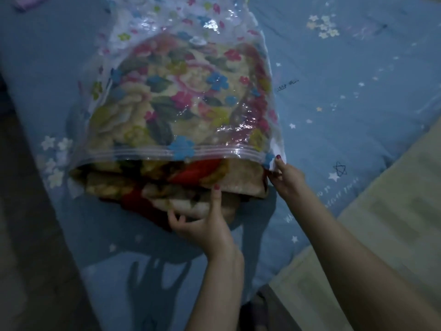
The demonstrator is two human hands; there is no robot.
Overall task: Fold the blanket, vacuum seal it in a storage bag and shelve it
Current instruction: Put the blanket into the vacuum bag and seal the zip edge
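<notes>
the left hand (202,228) curls its fingers into the plush folded blanket (167,187), which bulges from the mouth of the crinkly, clear, flower-printed bag (181,68). the right hand (287,179) pinches the bag's ribbed zip corner. under the bag lies a blue star-print bed (346,103).

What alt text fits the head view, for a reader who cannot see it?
A folded floral blanket lies mostly inside a clear flower-printed storage bag on a blue bed sheet, its near end sticking out of the open mouth. The left hand grips that end while the right hand pinches the bag's corner.
</notes>
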